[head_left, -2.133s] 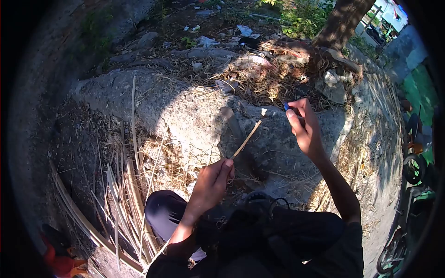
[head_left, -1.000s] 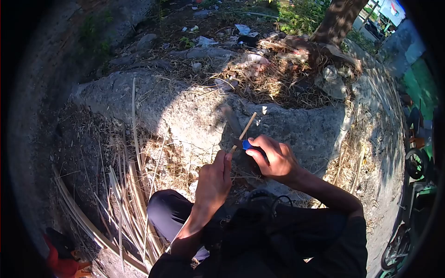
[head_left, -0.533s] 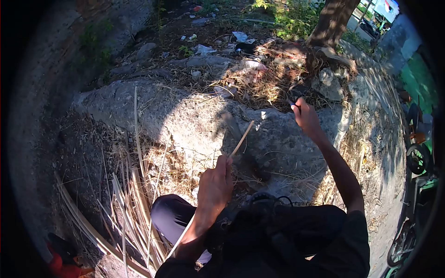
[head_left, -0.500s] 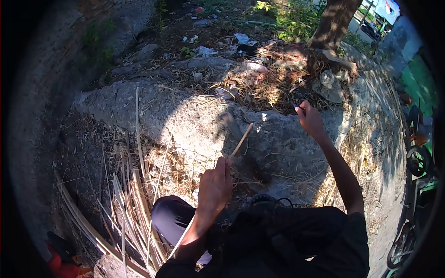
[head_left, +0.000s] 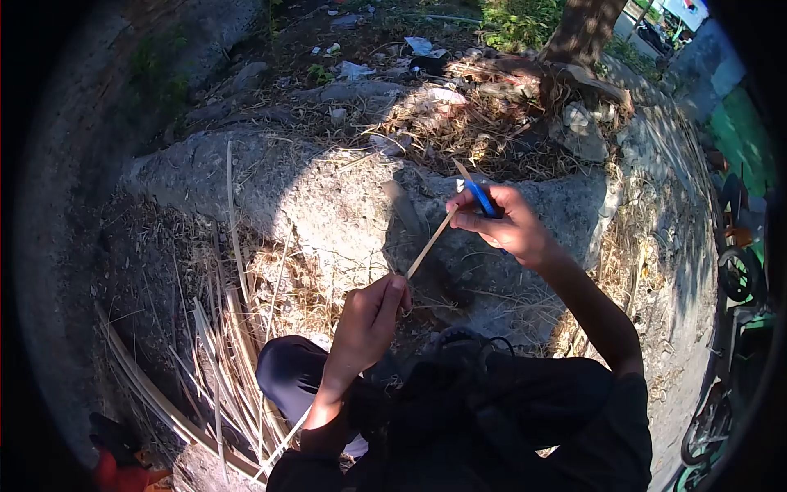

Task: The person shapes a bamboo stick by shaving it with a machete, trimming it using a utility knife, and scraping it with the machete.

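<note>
A thin pale strip, like split bamboo [head_left: 429, 248], slants up from my left hand [head_left: 366, 324] to my right hand [head_left: 504, 225]. My left hand is closed around its lower part, and a tail of it seems to run back along my forearm. The fingers of my right hand are wrapped round a blue-handled knife [head_left: 479, 197], whose narrow blade points up and left. My right thumb and fingertips are at the strip's upper end, close beside the knife. Exactly how the blade sits against the strip I cannot tell.
A bundle of long pale strips [head_left: 234, 353] lies left of my knee. Ahead runs a rough stone ledge [head_left: 328, 197], with dry straw and litter [head_left: 459, 123] behind it. A tree trunk [head_left: 586, 33] stands beyond, and a wheel [head_left: 738, 275] shows at far right.
My right hand has come left and toward me, turning so the blue knife shows, and now meets the strip's upper end. My left hand has shifted slightly left in view.
</note>
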`<act>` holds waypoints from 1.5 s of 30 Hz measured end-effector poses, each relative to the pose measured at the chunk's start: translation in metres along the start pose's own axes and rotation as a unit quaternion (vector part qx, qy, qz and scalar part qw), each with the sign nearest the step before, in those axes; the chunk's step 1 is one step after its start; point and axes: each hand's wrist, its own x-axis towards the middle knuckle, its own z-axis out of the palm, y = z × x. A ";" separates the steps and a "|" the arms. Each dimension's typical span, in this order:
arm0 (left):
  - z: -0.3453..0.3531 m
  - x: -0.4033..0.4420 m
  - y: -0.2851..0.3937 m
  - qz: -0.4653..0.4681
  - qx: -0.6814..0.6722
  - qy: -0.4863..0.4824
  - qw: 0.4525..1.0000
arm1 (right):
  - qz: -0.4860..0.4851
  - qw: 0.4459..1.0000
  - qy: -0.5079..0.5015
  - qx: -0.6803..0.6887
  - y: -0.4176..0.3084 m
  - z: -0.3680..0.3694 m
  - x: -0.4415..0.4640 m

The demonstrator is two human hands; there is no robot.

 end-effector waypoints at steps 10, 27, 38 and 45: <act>0.017 -0.010 0.017 0.204 0.116 0.157 0.959 | 0.001 0.991 -0.014 0.130 -0.014 0.014 -0.014; 0.015 -0.021 0.019 0.238 0.137 0.183 0.944 | 0.021 1.000 0.002 0.010 -0.046 0.022 -0.022; 0.011 -0.029 0.023 0.170 0.162 0.177 0.956 | 0.011 0.996 0.083 0.017 -0.044 0.020 -0.019; 0.010 -0.017 0.020 0.170 0.147 0.237 0.945 | -0.186 0.951 0.110 -0.219 -0.022 0.031 -0.031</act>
